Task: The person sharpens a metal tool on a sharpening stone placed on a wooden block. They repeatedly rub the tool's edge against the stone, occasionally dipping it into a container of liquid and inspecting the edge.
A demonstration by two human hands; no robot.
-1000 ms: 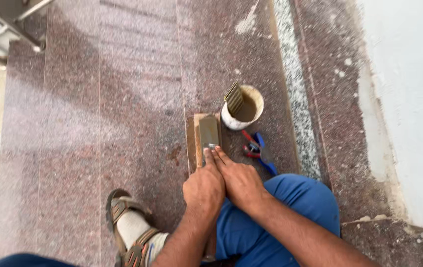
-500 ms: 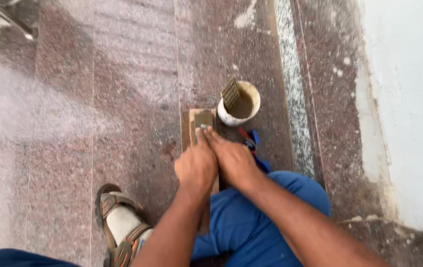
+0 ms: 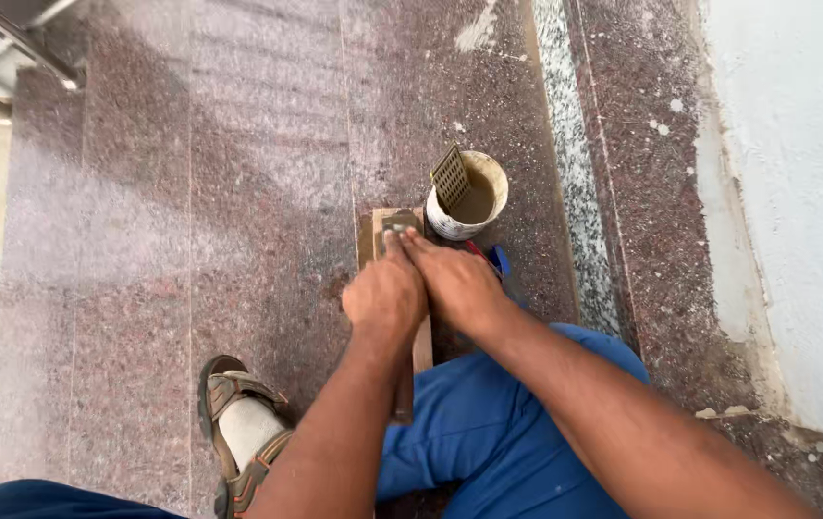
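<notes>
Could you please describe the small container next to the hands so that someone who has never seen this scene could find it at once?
Start from the white wall on the right and cross the speckled granite floor towards the two hands. Just beyond the fingertips of the right hand stands a small round white cup holding muddy brown liquid. Nothing else nearby is round, and a ridged rectangular tool leans on its rim.

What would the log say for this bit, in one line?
left hand: pressing grey block | right hand: pressing same block | block: on wooden board | white cup: beside board, on granite step
</notes>
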